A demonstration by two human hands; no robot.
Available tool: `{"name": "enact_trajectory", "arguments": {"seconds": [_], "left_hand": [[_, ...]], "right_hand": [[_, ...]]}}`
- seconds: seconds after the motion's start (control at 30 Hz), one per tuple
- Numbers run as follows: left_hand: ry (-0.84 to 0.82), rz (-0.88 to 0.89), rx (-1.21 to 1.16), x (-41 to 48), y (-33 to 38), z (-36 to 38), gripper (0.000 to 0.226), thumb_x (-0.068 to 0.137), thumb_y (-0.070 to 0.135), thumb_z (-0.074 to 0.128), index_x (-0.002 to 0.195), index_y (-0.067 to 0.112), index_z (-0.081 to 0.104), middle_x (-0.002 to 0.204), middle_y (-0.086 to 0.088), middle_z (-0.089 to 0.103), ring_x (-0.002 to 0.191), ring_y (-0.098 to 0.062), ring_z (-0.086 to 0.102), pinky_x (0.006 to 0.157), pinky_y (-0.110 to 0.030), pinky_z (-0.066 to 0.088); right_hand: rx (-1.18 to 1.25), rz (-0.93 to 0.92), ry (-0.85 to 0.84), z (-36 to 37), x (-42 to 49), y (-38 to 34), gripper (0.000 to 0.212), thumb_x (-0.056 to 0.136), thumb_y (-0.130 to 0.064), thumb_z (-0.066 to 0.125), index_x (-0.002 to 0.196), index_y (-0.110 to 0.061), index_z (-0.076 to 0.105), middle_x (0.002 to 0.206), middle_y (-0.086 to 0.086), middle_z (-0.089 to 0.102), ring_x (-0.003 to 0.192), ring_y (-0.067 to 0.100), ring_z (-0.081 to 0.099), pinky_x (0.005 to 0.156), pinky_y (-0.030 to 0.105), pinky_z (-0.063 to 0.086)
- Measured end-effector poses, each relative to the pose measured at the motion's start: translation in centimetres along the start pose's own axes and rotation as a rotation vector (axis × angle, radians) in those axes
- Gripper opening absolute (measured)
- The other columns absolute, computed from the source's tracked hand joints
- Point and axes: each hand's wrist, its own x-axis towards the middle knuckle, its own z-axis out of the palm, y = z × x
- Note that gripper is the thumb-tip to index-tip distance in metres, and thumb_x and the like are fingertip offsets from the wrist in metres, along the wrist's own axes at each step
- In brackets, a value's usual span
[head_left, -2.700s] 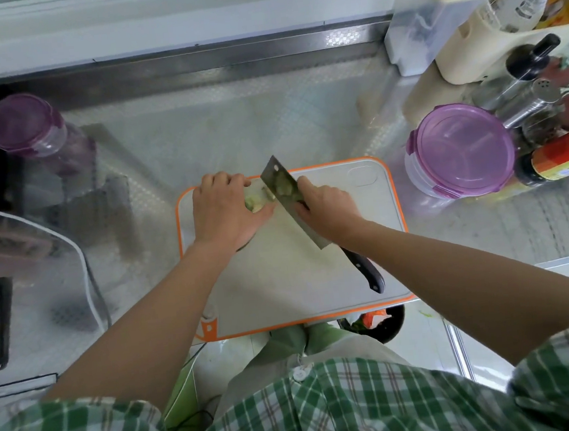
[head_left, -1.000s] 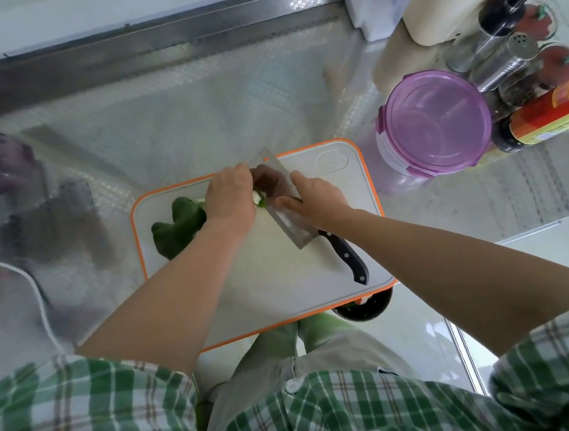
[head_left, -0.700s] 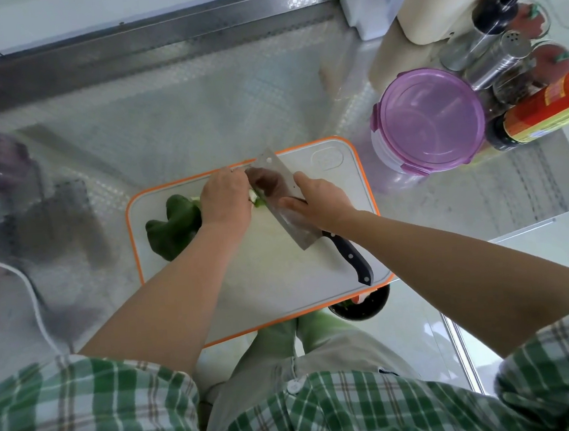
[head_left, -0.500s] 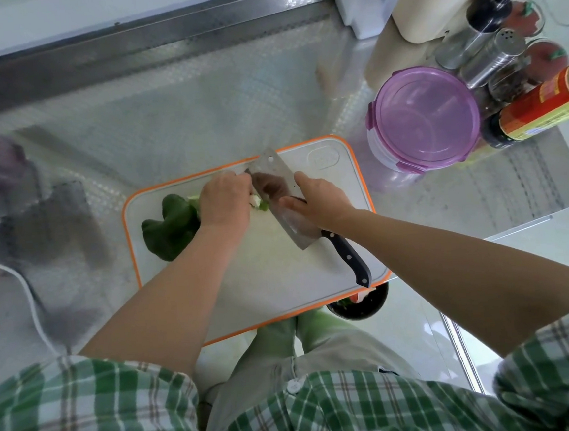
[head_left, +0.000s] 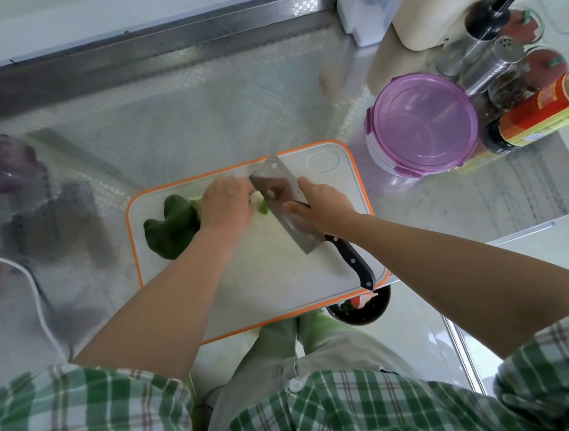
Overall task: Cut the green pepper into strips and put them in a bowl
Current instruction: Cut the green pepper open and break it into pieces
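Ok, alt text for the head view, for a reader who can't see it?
From above: a person's right hand holds a cleaver at the pale end of a green pepper, which the left hand holds down on an orange-rimmed board. A purple-lidded tub and bottles stand to the right.

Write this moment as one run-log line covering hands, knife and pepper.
left hand: holds small pepper piece | right hand: grips cleaver, blade beside that piece | large pepper piece: lying on cutting board beside left hand

place: home kitchen | evidence: steel counter (head_left: pixel 199 119); cutting board (head_left: pixel 265 285); sauce bottle (head_left: pixel 535 114); shaker (head_left: pixel 490 63); lidded tub (head_left: pixel 422 120)
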Motion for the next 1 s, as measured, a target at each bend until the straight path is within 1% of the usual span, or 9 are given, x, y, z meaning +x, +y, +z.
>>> {"name": "enact_trajectory", "arguments": {"seconds": [0.13, 0.3, 0.4, 0.53, 0.67, 0.77, 0.83, 0.93, 1.0], "left_hand": [[-0.012, 0.041, -0.048, -1.1, 0.5, 1.1, 0.029, 0.084, 0.006, 0.060, 0.111, 0.015, 0.065, 0.100, -0.015, 0.068, 0.098, -0.039, 0.060, 0.080, -0.043, 0.045], [0.020, -0.034, -0.050, -1.7, 1.5, 1.9, 0.022, 0.084, 0.021, 0.067, 0.104, 0.014, 0.064, 0.100, -0.013, 0.068, 0.097, -0.036, 0.062, 0.076, -0.041, 0.045], [0.026, -0.052, -0.037, -1.9, 1.9, 2.1, 0.022, 0.085, 0.024, 0.068, 0.102, 0.012, 0.062, 0.100, -0.014, 0.066, 0.096, -0.036, 0.061, 0.074, -0.041, 0.044], [0.031, -0.060, -0.029, -2.3, 2.3, 2.2, 0.018, 0.088, 0.022, 0.063, 0.102, 0.010, 0.061, 0.102, -0.016, 0.064, 0.097, -0.036, 0.060, 0.077, -0.042, 0.043], [0.055, -0.046, -0.013, -3.0, 2.9, 2.1, 0.016, 0.088, 0.016, 0.057, 0.101, 0.007, 0.062, 0.102, -0.017, 0.063, 0.098, -0.036, 0.058, 0.077, -0.040, 0.040], [0.080, -0.010, -0.029, -3.9, 3.4, 2.1, 0.014, 0.087, 0.016, 0.059, 0.099, 0.009, 0.063, 0.099, -0.016, 0.064, 0.096, -0.035, 0.057, 0.075, -0.038, 0.038], [0.077, 0.009, -0.064, -4.4, 3.5, 2.5, 0.013, 0.087, 0.016, 0.060, 0.097, 0.010, 0.064, 0.096, -0.016, 0.065, 0.094, -0.035, 0.058, 0.075, -0.039, 0.038], [0.116, -0.024, -0.122, -5.6, 3.1, 3.0, 0.013, 0.088, 0.016, 0.059, 0.097, 0.007, 0.064, 0.095, -0.019, 0.066, 0.091, -0.040, 0.059, 0.073, -0.042, 0.040], [0.142, -0.065, -0.159, -6.7, 2.5, 3.0, 0.017, 0.089, 0.013, 0.058, 0.102, 0.004, 0.064, 0.099, -0.021, 0.066, 0.095, -0.041, 0.059, 0.076, -0.043, 0.041]], "right_hand": [[-0.008, 0.004, -0.023, 0.3, 0.0, -0.1, 0.035, 0.096, -0.046, 0.049, 0.096, -0.015, 0.032, 0.085, 0.007, 0.048, 0.093, 0.035, 0.056, 0.066, 0.037, 0.035], [-0.022, 0.006, -0.049, 0.6, -0.3, -0.6, 0.034, 0.096, -0.045, 0.048, 0.097, -0.014, 0.033, 0.088, 0.007, 0.052, 0.093, 0.032, 0.056, 0.066, 0.037, 0.036], [0.007, -0.002, -0.052, 0.8, -0.5, -0.5, 0.034, 0.096, -0.044, 0.048, 0.094, -0.014, 0.033, 0.087, 0.007, 0.051, 0.090, 0.031, 0.055, 0.067, 0.036, 0.035], [0.152, -0.019, -0.065, 0.9, -1.1, -0.2, 0.029, 0.097, -0.038, 0.050, 0.091, -0.015, 0.033, 0.083, 0.004, 0.047, 0.080, 0.025, 0.046, 0.067, 0.035, 0.033], [0.320, -0.010, -0.055, 1.4, -2.4, 0.4, 0.031, 0.096, -0.036, 0.053, 0.088, -0.009, 0.039, 0.076, 0.004, 0.047, 0.076, 0.025, 0.046, 0.064, 0.035, 0.033], [0.392, 0.012, -0.025, 1.8, -3.8, 0.9, 0.034, 0.095, -0.036, 0.054, 0.102, -0.002, 0.049, 0.091, 0.014, 0.058, 0.084, 0.030, 0.053, 0.071, 0.041, 0.041], [0.430, 0.033, 0.013, 2.5, -4.7, 1.4, 0.037, 0.095, -0.037, 0.055, 0.106, -0.002, 0.050, 0.096, 0.015, 0.061, 0.088, 0.031, 0.056, 0.074, 0.041, 0.044], [0.386, 0.086, 0.107, 3.5, -6.1, 1.8, 0.037, 0.095, -0.041, 0.054, 0.091, -0.006, 0.040, 0.074, 0.008, 0.052, 0.073, 0.030, 0.049, 0.063, 0.041, 0.037], [0.368, 0.124, 0.160, 4.1, -7.0, 1.9, 0.035, 0.096, -0.039, 0.053, 0.090, -0.010, 0.035, 0.073, 0.007, 0.047, 0.073, 0.027, 0.046, 0.064, 0.041, 0.038]]}}
